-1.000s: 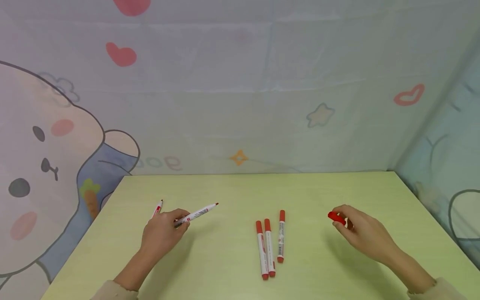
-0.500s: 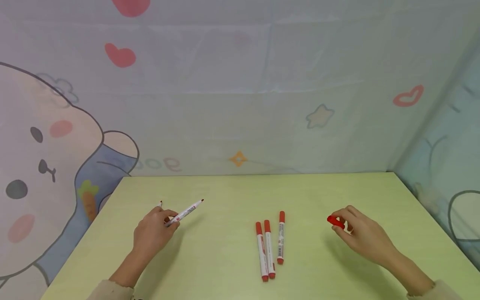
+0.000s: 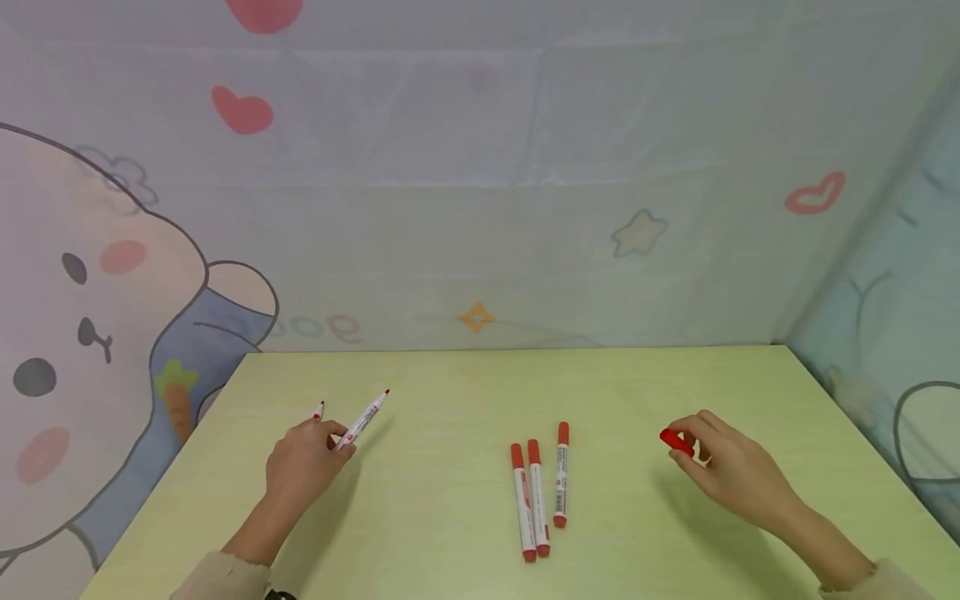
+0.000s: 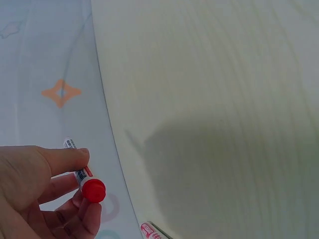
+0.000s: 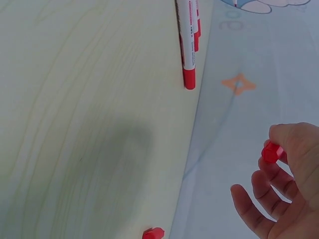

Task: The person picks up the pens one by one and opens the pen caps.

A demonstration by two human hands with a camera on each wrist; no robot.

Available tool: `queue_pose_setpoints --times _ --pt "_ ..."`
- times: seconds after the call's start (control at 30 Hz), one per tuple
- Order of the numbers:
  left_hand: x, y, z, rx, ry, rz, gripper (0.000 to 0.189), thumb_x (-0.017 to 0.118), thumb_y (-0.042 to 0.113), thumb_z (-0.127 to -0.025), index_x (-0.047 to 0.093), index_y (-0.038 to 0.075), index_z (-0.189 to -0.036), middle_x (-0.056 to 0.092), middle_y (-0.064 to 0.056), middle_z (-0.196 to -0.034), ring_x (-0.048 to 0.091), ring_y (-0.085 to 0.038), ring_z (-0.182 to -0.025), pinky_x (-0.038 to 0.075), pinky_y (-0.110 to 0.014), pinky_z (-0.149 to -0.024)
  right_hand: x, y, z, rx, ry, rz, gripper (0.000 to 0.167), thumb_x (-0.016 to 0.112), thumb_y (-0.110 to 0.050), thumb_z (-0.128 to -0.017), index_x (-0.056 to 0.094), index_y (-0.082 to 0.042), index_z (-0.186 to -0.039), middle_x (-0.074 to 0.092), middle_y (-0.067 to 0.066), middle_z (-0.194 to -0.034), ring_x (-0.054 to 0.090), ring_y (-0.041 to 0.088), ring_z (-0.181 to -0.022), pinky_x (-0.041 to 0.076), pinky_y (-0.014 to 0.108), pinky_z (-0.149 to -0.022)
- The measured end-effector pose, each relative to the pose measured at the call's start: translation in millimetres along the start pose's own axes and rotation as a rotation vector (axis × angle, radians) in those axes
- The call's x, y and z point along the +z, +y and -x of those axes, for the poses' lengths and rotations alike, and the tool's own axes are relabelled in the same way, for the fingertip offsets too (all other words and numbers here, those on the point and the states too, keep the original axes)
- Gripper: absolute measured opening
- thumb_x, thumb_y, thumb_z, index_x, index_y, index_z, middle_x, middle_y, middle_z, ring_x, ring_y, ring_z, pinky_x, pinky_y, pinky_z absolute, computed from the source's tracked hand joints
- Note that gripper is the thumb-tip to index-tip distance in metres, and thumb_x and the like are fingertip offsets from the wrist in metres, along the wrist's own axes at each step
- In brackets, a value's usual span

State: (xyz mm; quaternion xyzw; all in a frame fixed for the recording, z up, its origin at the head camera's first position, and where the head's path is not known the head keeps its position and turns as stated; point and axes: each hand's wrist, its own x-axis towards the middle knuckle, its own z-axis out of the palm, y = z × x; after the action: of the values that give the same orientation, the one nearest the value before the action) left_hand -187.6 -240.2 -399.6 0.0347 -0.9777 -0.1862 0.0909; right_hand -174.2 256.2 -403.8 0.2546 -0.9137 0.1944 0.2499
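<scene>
My left hand (image 3: 303, 467) pinches an uncapped marker (image 3: 362, 423) between thumb and fingers, above the left side of the table. Its dark red tip points up and away, and the left wrist view shows its red end plug (image 4: 93, 190). Just beyond that hand lies another uncapped marker (image 3: 318, 411), mostly covered by the fingers. On the right, my right hand (image 3: 738, 471) pinches a red marker cap (image 3: 677, 442) above the table. A second red cap (image 5: 153, 233) lies on the table in the right wrist view; the head view does not show it.
Several capped red markers, among them one set slightly apart (image 3: 561, 475), lie between the hands on the pale green table (image 3: 450, 375). A printed cloth (image 3: 480, 167) hangs behind the table's far edge.
My left hand has shifted left with the marker, whose tip now points more steeply away. The right hand, holding the cap, has barely moved.
</scene>
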Motion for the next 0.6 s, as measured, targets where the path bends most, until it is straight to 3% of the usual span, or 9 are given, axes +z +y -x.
queue_pose_setpoints --times 0.27,0.6 --pt "0.4 -6.6 -2.1 -0.045 -0.032 -0.061 0.026 0.072 0.021 -0.075 0.070 0.007 -0.097 0.060 -0.001 -0.067 0.049 -0.018 -0.052 0.034 -0.031 -0.041 2.2 -0.6 1.3 -0.004 0.002 -0.001 0.030 0.075 -0.007 -0.070 0.061 -0.016 -0.095 0.052 -0.014 -0.081 0.042 -0.003 -0.061 0.036 0.015 -0.046" --pt "2.4 -13.2 -7.3 -0.083 -0.043 -0.053 0.027 0.072 0.017 -0.075 0.067 0.002 -0.098 0.059 -0.003 -0.066 0.047 -0.018 -0.050 0.034 -0.030 -0.041 0.2 1.5 3.3 -0.007 0.009 0.001 0.031 0.075 -0.006 -0.069 0.060 -0.016 -0.094 0.051 -0.015 -0.080 0.041 -0.004 -0.062 0.036 0.014 -0.047"
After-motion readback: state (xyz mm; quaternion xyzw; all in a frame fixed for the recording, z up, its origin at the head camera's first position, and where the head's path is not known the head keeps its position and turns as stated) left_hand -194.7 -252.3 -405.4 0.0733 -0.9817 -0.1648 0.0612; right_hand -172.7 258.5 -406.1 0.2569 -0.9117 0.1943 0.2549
